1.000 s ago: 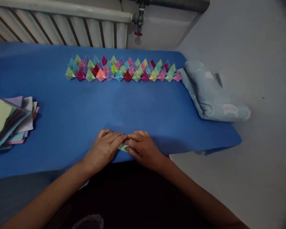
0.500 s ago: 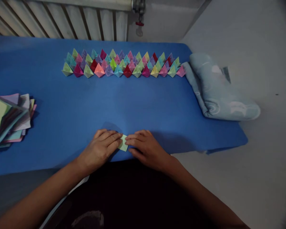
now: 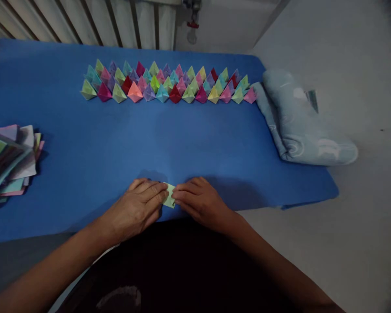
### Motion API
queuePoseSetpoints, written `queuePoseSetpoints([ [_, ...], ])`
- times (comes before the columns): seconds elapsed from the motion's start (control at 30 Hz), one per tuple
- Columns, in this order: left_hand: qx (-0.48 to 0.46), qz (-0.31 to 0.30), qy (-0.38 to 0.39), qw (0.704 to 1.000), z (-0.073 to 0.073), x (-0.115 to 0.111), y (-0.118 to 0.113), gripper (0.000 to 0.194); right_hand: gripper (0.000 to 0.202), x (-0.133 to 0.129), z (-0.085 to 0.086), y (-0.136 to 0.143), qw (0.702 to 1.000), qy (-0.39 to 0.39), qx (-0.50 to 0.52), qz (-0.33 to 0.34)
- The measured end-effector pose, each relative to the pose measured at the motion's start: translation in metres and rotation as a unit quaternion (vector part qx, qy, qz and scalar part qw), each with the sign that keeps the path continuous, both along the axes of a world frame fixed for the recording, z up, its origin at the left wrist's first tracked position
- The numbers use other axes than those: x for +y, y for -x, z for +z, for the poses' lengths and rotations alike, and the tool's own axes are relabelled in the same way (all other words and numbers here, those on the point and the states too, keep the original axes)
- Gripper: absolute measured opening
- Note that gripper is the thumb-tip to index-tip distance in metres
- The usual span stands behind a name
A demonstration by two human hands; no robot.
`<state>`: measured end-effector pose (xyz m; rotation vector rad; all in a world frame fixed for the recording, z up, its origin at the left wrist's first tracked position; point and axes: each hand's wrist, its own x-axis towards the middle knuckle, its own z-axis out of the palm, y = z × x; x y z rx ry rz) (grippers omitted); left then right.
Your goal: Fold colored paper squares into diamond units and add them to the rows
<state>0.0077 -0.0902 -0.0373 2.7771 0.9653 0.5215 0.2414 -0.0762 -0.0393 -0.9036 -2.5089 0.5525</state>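
Paper (image 3: pixel 169 198) sat between the two hands, near the front edge of the blue table (image 3: pixel 198 134). Small, pale green, folded; its middle strip showed in the gap, with a top corner and a bottom corner poking out.

Left hand (image 3: pixel 141 206): palm down, fingers (image 3: pixel 156 190) close together, slightly bent, tips over the paper's left part and covering it. Thumb tucked out of sight, so can't tell if it gripped from below or only pressed down.

Right hand (image 3: pixel 202 202): fingers curved, bunched, pointing left, tips at the paper's right edge and overlapping it. Thumb hard to make out; can't tell pinch from press here either. Right fingertips covered less of the paper than the left ones did. The two sets of tips faced each other, near but apart, paper bridging the gap.

Forearms came in from the bottom corners, dark top between them.

Farther back: rows of pointed folded pieces (image 3: pixel 135 92) in green, pink, red, purple, blue and yellow, packed close, front row running almost straight across. Right end of that row was just beside a folded grey-blue blanket (image 3: pixel 289 117). Messy stack of coloured sheets (image 3: pixel 24 165) at the left, cut off by the frame. Radiator (image 3: pixel 146 26) behind the table, red-handled valve (image 3: pixel 193 24) next to it.
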Motion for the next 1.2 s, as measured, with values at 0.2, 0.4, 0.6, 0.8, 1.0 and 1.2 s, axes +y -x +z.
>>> queuePoseSetpoints([
  [0.2,-0.016,0.009,0.009,1.0,0.002,-0.001,-0.002,0.029,0.016,0.001,0.0,0.002,0.999,-0.025,0.019,-0.01],
  [0.4,-0.052,0.03,-0.015,0.998,-0.002,0.0,-0.006,0.015,0.015,0.002,0.0,0.003,1.0,-0.018,0.003,-0.018],
  [0.6,-0.053,0.033,-0.028,0.998,-0.004,-0.001,-0.006,0.012,0.013,0.001,0.001,0.003,1.0,-0.009,-0.008,-0.019],
  [0.8,-0.063,0.039,-0.03,0.997,-0.008,-0.002,-0.005,0.013,0.015,0.001,0.0,0.002,0.999,-0.018,0.002,-0.03],
  [1.0,-0.067,0.041,-0.021,0.997,-0.007,-0.001,-0.006,0.012,0.014,0.003,0.0,0.003,0.999,0.004,0.003,-0.04],
  [1.2,-0.072,0.05,-0.018,0.996,-0.006,-0.001,-0.006,0.01,0.015,0.005,0.0,0.004,0.999,0.014,-0.003,-0.033],
])
